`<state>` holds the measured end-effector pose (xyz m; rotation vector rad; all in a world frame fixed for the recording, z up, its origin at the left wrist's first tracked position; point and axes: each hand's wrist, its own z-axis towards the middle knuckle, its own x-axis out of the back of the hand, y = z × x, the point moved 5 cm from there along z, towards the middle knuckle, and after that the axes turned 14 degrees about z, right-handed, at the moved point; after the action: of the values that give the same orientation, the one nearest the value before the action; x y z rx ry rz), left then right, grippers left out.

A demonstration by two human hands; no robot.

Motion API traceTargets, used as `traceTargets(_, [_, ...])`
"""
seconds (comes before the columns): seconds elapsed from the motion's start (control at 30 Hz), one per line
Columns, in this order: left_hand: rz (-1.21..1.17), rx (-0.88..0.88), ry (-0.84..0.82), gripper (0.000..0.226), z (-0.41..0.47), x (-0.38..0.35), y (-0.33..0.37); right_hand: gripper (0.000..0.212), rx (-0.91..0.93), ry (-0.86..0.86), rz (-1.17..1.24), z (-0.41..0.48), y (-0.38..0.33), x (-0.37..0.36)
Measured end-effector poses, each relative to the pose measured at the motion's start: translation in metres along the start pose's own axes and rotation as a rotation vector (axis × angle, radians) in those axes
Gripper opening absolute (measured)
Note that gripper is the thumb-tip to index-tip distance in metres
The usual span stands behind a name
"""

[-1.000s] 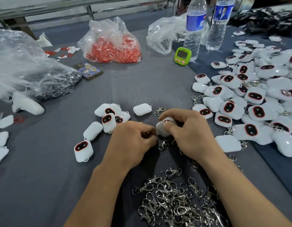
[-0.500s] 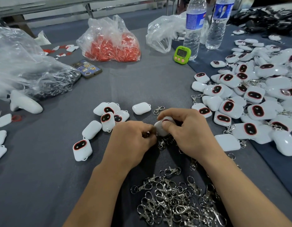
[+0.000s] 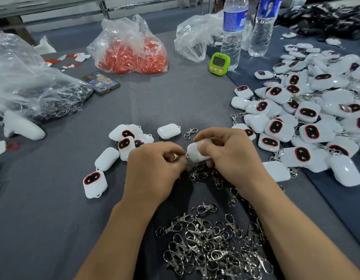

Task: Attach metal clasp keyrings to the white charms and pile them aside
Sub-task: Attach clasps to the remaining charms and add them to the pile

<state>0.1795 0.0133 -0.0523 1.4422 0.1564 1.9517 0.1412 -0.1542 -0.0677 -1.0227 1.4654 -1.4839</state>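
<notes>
**Slick little charm, held by its body**

The white charm [image 3: 196,151] is held mid-table, pinched between thumb and fingers of the right hand [image 3: 227,156]. It looks light, rigid and glossy — likely slippery — so a hold across its broad sides suits, leaving the loop at its left end free. The left hand [image 3: 156,170], fingers curled, pinches a metal clasp keyring [image 3: 176,156] at that loop. A heap of loose keyrings [image 3: 211,245] lies near; finished charms [image 3: 308,114] pile at the right, bare charms [image 3: 106,158] at the left.

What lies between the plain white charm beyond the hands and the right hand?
One loose metal clasp lies between the plain white charm and the right hand, as the head view shows.
</notes>
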Motion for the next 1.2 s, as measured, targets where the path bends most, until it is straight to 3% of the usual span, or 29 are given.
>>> traceTargets(0.13, [-0.279,0.065,-0.025,0.027,0.005,0.0,-0.002,0.024,-0.144,0.025,0.353,-0.001,-0.001,0.001])
traceTargets(0.33, [-0.628,0.161,-0.235,0.021,0.008,-0.01,-0.001,0.028,-0.231,-0.03,0.548,-0.002,-0.004,0.0])
traceTargets(0.47, [-0.444,0.08,-0.237,0.009,0.007,-0.007,-0.005,0.023,-0.201,-0.026,0.506,-0.004,-0.003,0.0])
traceTargets(0.67, [0.113,-0.229,0.066,0.007,0.0,0.005,0.012,0.019,-0.167,-0.003,0.537,-0.003,0.0,-0.006])
traceTargets(0.73, [-0.024,-0.151,0.069,0.008,0.002,0.004,0.008,0.021,-0.192,-0.014,0.6,-0.002,0.001,-0.007])
traceTargets(0.83, [-0.48,0.064,-0.149,0.017,0.008,-0.009,0.001,0.022,-0.238,-0.041,0.669,-0.002,0.001,-0.006])
traceTargets(0.97, [-0.676,0.158,-0.304,0.021,0.005,-0.019,0.005,0.021,-0.232,-0.055,0.683,-0.002,0.0,-0.007])
traceTargets(1.07, [-0.655,0.145,-0.267,0.02,0.006,-0.016,0.003,0.022,-0.215,-0.053,0.698,-0.002,-0.001,-0.008])
traceTargets(1.2, [-0.318,-0.042,-0.121,0.013,0.005,-0.007,0.003,0.022,-0.132,-0.03,0.625,-0.002,-0.001,-0.009])
